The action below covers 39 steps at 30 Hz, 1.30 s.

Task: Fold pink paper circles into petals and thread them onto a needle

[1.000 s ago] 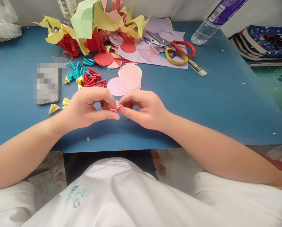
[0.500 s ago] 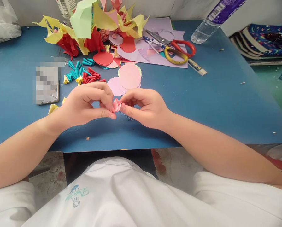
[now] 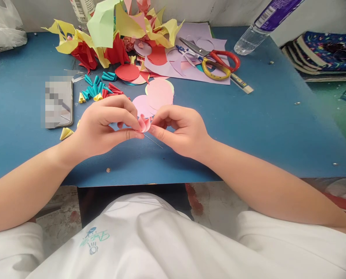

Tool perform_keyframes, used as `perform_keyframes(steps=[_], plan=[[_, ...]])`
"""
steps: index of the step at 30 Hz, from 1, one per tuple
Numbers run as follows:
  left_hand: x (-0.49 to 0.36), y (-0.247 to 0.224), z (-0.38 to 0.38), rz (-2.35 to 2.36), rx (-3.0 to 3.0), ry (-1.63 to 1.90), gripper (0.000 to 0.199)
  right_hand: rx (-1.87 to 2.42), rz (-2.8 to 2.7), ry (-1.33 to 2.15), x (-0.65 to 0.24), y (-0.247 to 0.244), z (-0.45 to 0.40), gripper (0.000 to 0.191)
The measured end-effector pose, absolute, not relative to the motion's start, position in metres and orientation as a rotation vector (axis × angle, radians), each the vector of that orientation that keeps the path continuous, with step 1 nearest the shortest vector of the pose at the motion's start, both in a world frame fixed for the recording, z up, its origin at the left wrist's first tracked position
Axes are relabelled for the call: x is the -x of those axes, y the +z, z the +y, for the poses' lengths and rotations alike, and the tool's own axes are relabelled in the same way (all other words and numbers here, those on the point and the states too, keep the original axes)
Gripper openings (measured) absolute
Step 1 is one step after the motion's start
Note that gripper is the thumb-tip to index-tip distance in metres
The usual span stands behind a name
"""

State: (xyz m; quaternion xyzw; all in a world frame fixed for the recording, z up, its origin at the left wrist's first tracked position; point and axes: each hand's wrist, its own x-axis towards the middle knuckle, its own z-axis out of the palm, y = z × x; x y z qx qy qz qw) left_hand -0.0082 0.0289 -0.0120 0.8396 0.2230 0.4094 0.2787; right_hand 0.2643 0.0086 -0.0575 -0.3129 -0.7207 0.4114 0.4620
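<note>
Between my hands is a small pink paper flower [image 3: 144, 124] with curled petals. My left hand [image 3: 107, 118] pinches its left side between thumb and fingers. On its right edge, the thumb and fingertips of my right hand [image 3: 181, 126] are closed on a petal. Below the flower a thin metal stick [image 3: 153, 140] lies on the table. Just behind my hands are pink and lilac paper circles [image 3: 160, 94]. Rolled paper cones in teal [image 3: 94, 87] and red [image 3: 114, 90] lie behind my left hand, with a few yellow cones [image 3: 65, 133] beside my left wrist.
A phone [image 3: 59, 104] lies at the left. Crumpled paper scraps [image 3: 103, 31] are heaped at the back, beside lilac sheets [image 3: 202, 35] bearing scissors [image 3: 216, 64] and a cutter [image 3: 242, 83]. A water bottle [image 3: 252, 37] stands at the back right; books [image 3: 315, 54] are beyond the table [image 3: 262, 128].
The pink flower has turned and tipped upward, so its curled petals show more. My right fingers have shifted slightly along its edge; my left hand keeps its pinch.
</note>
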Motion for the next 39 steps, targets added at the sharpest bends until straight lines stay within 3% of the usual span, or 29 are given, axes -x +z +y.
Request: perform_keyframes(steps=[12, 20, 27, 36, 39], plan=[[0.004, -0.031, 0.023, 0.833, -2.141, 1.071, 0.054, 0.678, -1.887, 0.785, -0.260, -0.064, 0.005, 0.029], [-0.003, -0.023, 0.011, 0.867, -2.054, 1.063, 0.038, 0.818, -1.895, 0.661, -0.263, -0.065, 0.005, 0.030], [-0.001, -0.016, 0.004, 0.885, -2.202, 1.060, 0.024, 0.712, -1.866, 0.579, -0.261, -0.065, 0.005, 0.012], [-0.003, -0.014, 0.007, 0.923, -2.144, 1.019, 0.014, 0.684, -1.953, 0.622, -0.262, -0.066, 0.010, 0.010], [-0.003, -0.020, 0.011, 0.956, -2.099, 1.025, 0.020, 0.666, -1.953, 0.617, -0.262, -0.068, 0.011, 0.011]])
